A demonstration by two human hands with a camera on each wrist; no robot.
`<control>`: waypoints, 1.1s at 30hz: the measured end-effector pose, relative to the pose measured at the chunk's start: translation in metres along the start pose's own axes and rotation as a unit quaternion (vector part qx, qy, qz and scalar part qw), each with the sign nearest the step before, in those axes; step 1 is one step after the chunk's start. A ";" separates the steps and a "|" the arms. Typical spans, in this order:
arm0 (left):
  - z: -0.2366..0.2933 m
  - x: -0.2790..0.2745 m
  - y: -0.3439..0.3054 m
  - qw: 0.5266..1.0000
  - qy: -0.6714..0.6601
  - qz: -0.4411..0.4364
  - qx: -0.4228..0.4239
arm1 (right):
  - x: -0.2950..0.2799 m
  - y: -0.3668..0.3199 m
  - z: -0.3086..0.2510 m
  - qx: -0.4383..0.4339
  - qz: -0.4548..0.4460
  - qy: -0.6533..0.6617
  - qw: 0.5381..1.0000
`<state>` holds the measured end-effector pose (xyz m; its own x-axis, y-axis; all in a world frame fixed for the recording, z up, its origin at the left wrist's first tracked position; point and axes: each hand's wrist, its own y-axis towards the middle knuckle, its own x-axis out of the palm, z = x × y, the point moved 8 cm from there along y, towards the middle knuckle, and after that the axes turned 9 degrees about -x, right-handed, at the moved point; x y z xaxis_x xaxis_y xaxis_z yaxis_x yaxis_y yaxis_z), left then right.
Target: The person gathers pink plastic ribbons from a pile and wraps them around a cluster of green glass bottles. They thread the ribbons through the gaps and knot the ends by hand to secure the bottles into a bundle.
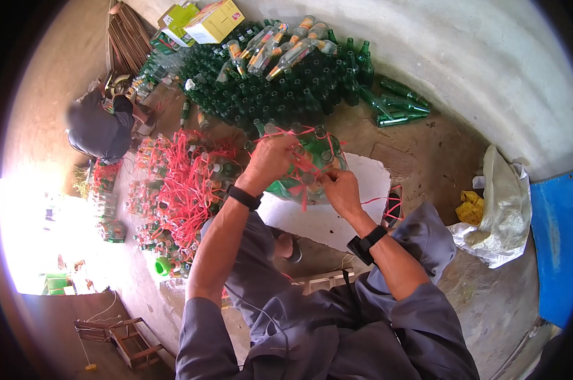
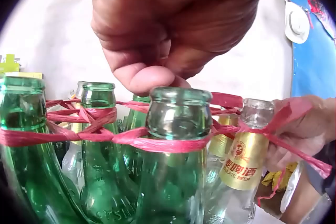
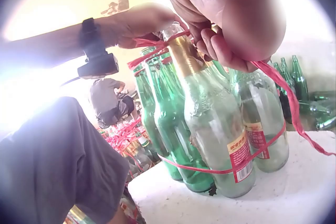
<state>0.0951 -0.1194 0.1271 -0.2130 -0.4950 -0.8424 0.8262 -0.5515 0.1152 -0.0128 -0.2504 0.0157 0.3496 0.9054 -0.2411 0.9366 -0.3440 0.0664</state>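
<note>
A bundle of green and clear bottles [image 1: 324,155] [image 3: 202,119] stands upright on a white slab [image 1: 369,183] [image 3: 178,198], with red ribbon [image 2: 173,144] round the necks and a strand [image 3: 218,171] round the lower bodies. At the necks, my left hand [image 1: 270,166] [image 2: 178,24] has its fingers curled and pinches the ribbon behind a green bottle's neck; its fingertips are partly hidden. On the near right side, by a gold-labelled clear bottle [image 2: 241,158], my right hand [image 1: 342,193] [image 3: 226,19] pinches red ribbon, and a loose length [image 3: 294,103] hangs from it.
Many green bottles [image 1: 267,95] stand beyond the slab, with clear ones lying on top. Ribbon-tied bundles [image 1: 185,183] fill the left floor. A person [image 1: 102,130] crouches at the far left. A white sack [image 1: 502,196] and a blue panel [image 1: 559,234] are at the right.
</note>
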 end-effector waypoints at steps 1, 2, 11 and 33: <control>0.000 -0.001 0.000 1.000 -0.023 -0.006 0.002 | 0.000 0.000 -0.001 0.000 -0.001 -0.001 1.000; -0.001 -0.003 0.001 1.000 -0.024 -0.006 0.002 | -0.001 -0.001 -0.002 0.002 -0.005 -0.002 1.000; -0.015 0.000 0.008 0.993 -0.097 -0.032 -0.059 | 0.002 -0.001 -0.004 -0.006 -0.008 0.017 1.000; -0.021 0.012 0.029 0.972 -0.099 -0.148 -0.151 | 0.006 -0.002 -0.001 0.006 -0.008 -0.037 0.999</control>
<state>0.1273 -0.1271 0.1094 -0.5355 -0.4809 -0.6943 0.8229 -0.4820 -0.3008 -0.0124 -0.2445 0.0155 0.3321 0.8899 -0.3126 0.9413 -0.3337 0.0501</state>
